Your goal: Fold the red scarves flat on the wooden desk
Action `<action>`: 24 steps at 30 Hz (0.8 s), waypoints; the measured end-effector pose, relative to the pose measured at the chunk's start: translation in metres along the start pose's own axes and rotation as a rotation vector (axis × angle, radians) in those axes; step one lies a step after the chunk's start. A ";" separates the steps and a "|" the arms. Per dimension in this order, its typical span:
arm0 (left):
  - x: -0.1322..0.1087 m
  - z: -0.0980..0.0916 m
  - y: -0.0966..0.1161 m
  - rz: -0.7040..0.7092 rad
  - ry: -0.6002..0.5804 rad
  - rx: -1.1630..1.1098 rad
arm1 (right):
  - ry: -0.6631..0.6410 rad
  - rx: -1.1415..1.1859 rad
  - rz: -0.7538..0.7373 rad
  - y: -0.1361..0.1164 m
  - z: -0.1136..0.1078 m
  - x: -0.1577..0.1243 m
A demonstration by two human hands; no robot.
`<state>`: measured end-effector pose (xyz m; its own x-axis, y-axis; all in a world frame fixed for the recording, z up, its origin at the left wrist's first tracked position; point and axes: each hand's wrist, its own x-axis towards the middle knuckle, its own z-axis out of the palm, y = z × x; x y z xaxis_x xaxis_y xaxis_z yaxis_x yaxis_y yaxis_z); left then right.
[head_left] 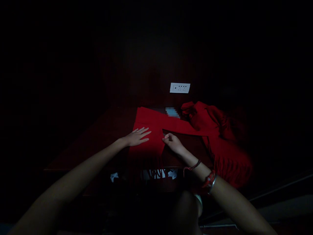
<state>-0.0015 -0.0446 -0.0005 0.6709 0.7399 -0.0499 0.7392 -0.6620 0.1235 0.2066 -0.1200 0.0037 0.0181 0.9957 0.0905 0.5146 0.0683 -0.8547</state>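
A red fringed scarf (149, 119) lies partly flat on the dark wooden table, its fringe hanging over the front edge. My left hand (137, 136) rests flat on the scarf with the fingers spread; a ring shows on one finger. At the right edge of the flat part, my right hand (173, 143) pinches the scarf's border between thumb and fingertips. From there a narrow strip of the scarf runs right to a crumpled heap of the same red cloth, whose fringe droops at the table's right side.
A white wall socket (180, 87) sits on the dark wall behind the table (102, 130). A small light-blue item (172, 112), blurred out, lies at the back by the scarf. Pale crumpled items (114, 177) show beneath the tabletop. The surroundings are very dark.
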 end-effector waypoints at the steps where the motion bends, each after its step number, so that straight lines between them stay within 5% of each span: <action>1: 0.002 0.001 -0.001 -0.007 0.002 0.001 | -0.019 0.126 0.013 -0.001 -0.001 -0.003; 6: 0.010 0.002 -0.004 0.000 0.002 0.018 | -0.208 0.538 0.020 -0.009 -0.010 -0.021; 11: 0.007 0.002 -0.003 0.016 0.011 0.035 | -0.308 0.528 0.100 -0.013 -0.021 -0.029; 15: -0.002 -0.002 0.001 0.085 0.047 0.063 | -0.386 0.209 0.063 -0.012 -0.035 -0.031; 19: -0.016 -0.003 0.005 0.084 0.032 0.057 | -0.288 -0.329 -0.192 -0.007 -0.036 -0.029; 24: -0.027 0.004 0.002 0.082 -0.007 0.041 | -0.238 -0.552 -0.446 0.007 -0.021 -0.026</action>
<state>-0.0183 -0.0664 -0.0030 0.7298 0.6820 -0.0479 0.6833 -0.7250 0.0867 0.2273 -0.1467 0.0063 -0.4470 0.8715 0.2016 0.7863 0.4903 -0.3760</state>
